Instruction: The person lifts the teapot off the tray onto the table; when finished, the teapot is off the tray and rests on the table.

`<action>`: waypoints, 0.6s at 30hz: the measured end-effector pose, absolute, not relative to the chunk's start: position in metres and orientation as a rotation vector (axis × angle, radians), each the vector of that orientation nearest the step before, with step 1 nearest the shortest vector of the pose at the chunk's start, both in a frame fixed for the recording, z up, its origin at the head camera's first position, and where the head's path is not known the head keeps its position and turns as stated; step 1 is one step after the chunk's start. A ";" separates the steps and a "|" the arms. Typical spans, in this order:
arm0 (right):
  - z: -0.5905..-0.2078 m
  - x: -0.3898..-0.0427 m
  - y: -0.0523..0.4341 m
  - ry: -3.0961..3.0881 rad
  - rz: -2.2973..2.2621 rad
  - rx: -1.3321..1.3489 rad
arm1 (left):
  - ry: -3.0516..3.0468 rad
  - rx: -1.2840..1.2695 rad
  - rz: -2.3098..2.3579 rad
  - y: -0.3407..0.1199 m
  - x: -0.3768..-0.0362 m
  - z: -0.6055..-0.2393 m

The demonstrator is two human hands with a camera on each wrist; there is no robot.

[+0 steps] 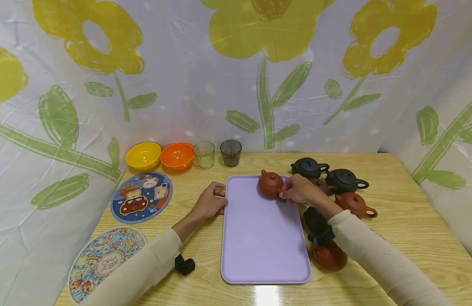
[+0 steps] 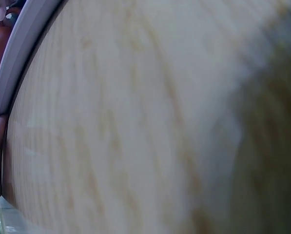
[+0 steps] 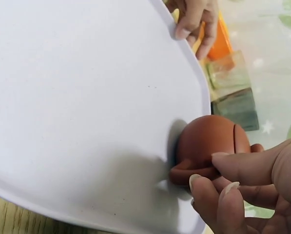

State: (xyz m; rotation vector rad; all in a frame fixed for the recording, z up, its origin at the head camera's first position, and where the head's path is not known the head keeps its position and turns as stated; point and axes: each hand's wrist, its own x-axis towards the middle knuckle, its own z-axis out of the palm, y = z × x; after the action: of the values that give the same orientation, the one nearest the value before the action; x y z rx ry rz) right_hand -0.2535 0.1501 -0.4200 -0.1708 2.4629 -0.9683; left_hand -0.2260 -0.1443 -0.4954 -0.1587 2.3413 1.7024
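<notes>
At the far left of the wooden worktop (image 1: pixel 412 238) lie two round printed mats (image 1: pixel 141 197), with a yellow plastic bowl (image 1: pixel 143 155), an orange plastic bowl (image 1: pixel 177 155) and two small glass tumblers (image 1: pixel 204 154) lined up behind them. The left hand (image 1: pixel 211 200) rests on the left rim of the flat lilac plastic tray (image 1: pixel 263 242), fingers curled over its edge, steadying it. On the tray's far right corner sits a small round reddish-brown clay teapot (image 1: pixel 270 184). The right hand (image 1: pixel 299 191) pinches its handle between thumb and fingertips, as the right wrist view shows plainly. Right of the tray stand two dark grey clay teapots (image 1: pixel 308 167) and more brown ones (image 1: pixel 355 204). The step in hand looks like setting this teapot onto the tray. Next, I judge, the right hand must let go cleanly without tipping the pot, then reach for another pot nearby.
</notes>
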 end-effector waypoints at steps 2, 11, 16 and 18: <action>-0.421 -0.254 0.149 2.480 -0.963 -0.194 | 2.345 -0.163 1.700 -0.144 -0.226 -0.495; -0.424 -0.256 0.147 2.544 -0.879 -0.146 | 2.345 -0.162 1.697 -0.143 -0.226 -0.494; -0.426 -0.257 0.145 2.536 -0.880 -0.148 | 2.342 -0.168 1.703 -0.144 -0.226 -0.495; -0.427 -0.256 0.144 2.527 -0.893 -0.151 | 2.347 -0.166 1.697 -0.145 -0.226 -0.496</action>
State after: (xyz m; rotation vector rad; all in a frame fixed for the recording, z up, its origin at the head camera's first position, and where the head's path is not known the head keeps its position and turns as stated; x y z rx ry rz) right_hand -0.2561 0.1436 -0.4271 -0.1513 2.5273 -0.8931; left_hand -0.2260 -0.1446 -0.4958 -0.1659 2.3469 1.6969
